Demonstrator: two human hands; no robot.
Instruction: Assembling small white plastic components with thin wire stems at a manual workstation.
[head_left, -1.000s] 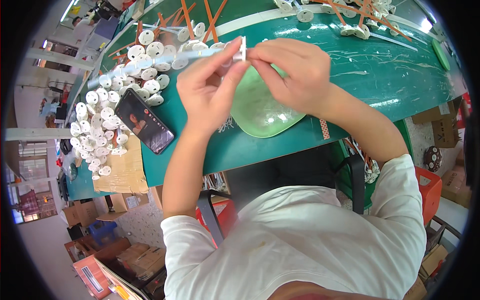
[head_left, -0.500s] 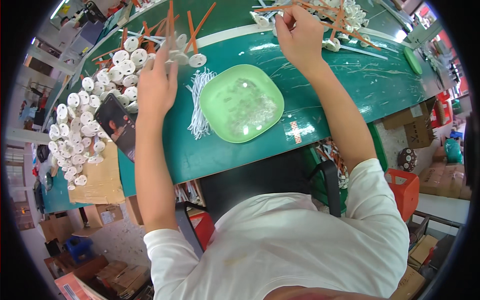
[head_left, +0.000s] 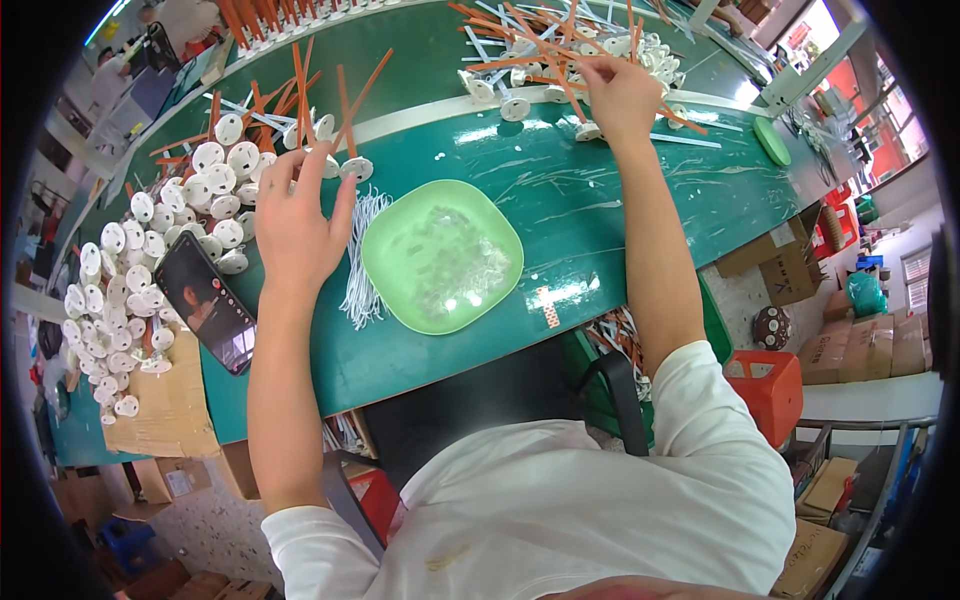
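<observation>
Looks like the pick-up part of an assembly cycle to me: both arms are stretched out to fetch parts at once. The left hand (head_left: 295, 225) is spread open, fingers splayed, hovering over the white discs with orange sticks (head_left: 225, 175) piled at the left of the green surface (head_left: 620, 215). Its fingertips are right at one disc near the top of the bundle of white strips (head_left: 362, 262), but I can't see it actually gripping anything yet. The right hand (head_left: 618, 95) is way out at the far pile of orange sticks and white bases (head_left: 560, 55), fingers curled in as if pinching a stick. Whether it really has one is hard to tell from here.

My guess for the next move: each hand has to close on a single piece without dragging its neighbours along (those sticks are tangled in every direction), then bring both back over the green plate (head_left: 442, 255), which sits in the middle between the arms.

Stuff I can't make out: the plate holds something small, clear and glittery, too fine to identify. The right fingertips are buried among sticks. The phone (head_left: 208, 312) lies just left of the left wrist, screen lit, content unreadable. The far edge of the surface bends away and gets cut off, and the person's lap hides whatever's under the near edge.
</observation>
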